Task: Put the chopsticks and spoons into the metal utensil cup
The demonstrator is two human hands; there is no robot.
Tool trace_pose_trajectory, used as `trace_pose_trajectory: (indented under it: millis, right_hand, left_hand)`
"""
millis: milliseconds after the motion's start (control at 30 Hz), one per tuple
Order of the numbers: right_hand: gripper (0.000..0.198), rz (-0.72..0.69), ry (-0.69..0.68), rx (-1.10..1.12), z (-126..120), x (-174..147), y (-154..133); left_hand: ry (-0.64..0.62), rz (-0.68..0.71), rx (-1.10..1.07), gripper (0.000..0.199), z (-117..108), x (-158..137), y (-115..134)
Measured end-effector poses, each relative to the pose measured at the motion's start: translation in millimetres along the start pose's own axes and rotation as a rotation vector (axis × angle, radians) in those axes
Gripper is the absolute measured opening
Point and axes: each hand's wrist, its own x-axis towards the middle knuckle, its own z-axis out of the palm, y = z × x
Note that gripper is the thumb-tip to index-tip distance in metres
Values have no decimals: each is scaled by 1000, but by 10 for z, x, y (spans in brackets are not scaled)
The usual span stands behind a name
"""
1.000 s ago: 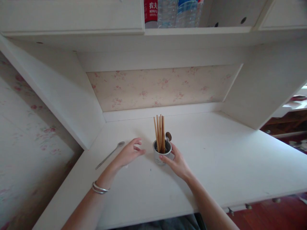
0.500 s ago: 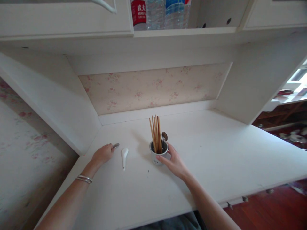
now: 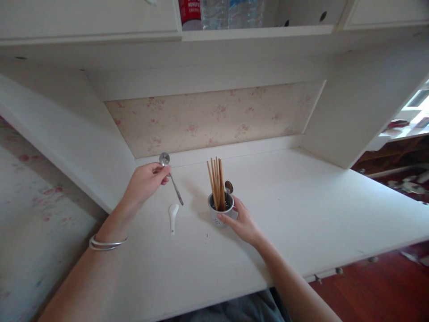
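Observation:
My left hand [image 3: 147, 181] pinches a metal spoon [image 3: 164, 159] near its bowl, raised above the counter. The spoon's bowl is up and its handle slants down to the right. Below it a white ceramic spoon [image 3: 173, 219] lies on the counter. My right hand [image 3: 243, 221] wraps round the side of a perforated metal utensil holder [image 3: 218, 219], which stands upright. Several wooden chopsticks [image 3: 217, 185] and a metal spoon [image 3: 229, 187] stick up out of the holder.
The white counter [image 3: 268, 250] has a raised back ledge and side panels left and right. Overhead, a shelf [image 3: 254, 33] holds plastic bottles [image 3: 214, 15]. Knobs [image 3: 317, 279] show below the counter's front edge.
My left hand has lifted the metal spoon from low on the left, up and to the right, so its whole length shows. My right hand stays on the utensil holder.

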Motion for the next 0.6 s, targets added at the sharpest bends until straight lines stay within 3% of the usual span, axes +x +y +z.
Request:
trace_pose_trajectory:
  millis: [67,167,300,600]
  right_hand:
    - [65,-8,-1,3,0,0,1]
    - [66,-8,-2,16,1,-2,-8]
    - [65,-14,7,17,2,-5,-21]
    - [67,-12,2,11,3,0,12]
  left_hand:
    - [80,44,-251,36,89,-77,223]
    - [147,78,-421,35,286,-180,400]
    - [152,69,-385,33,576,-296,394]
    - [69,84,-223,32,1116,-563,92]
